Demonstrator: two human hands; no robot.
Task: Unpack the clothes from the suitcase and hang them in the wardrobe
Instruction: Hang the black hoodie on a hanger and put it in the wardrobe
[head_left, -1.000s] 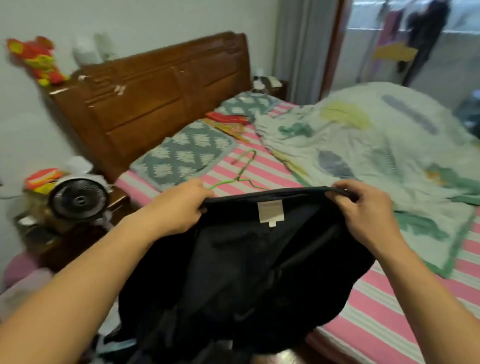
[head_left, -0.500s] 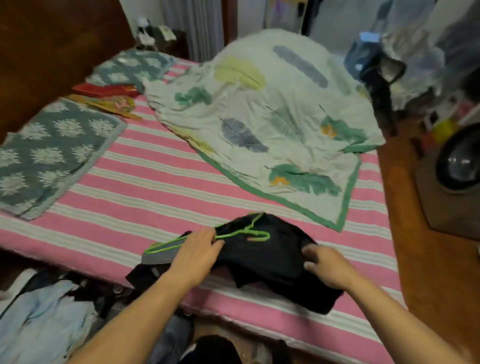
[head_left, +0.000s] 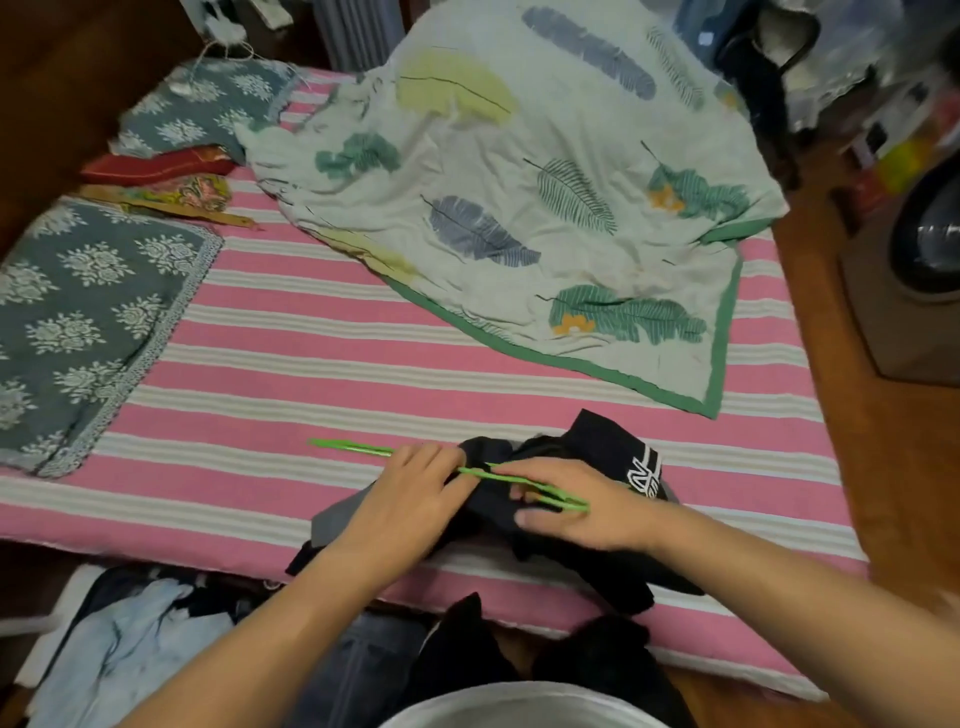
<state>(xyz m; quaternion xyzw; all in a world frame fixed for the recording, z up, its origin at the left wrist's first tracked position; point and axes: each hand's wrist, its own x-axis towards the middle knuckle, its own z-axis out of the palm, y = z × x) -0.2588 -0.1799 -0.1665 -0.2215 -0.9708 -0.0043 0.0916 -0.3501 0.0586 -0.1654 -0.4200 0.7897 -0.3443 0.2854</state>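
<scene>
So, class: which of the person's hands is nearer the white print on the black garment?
Right. The right hand lies just beside the print; the left hand is farther left.
</scene>
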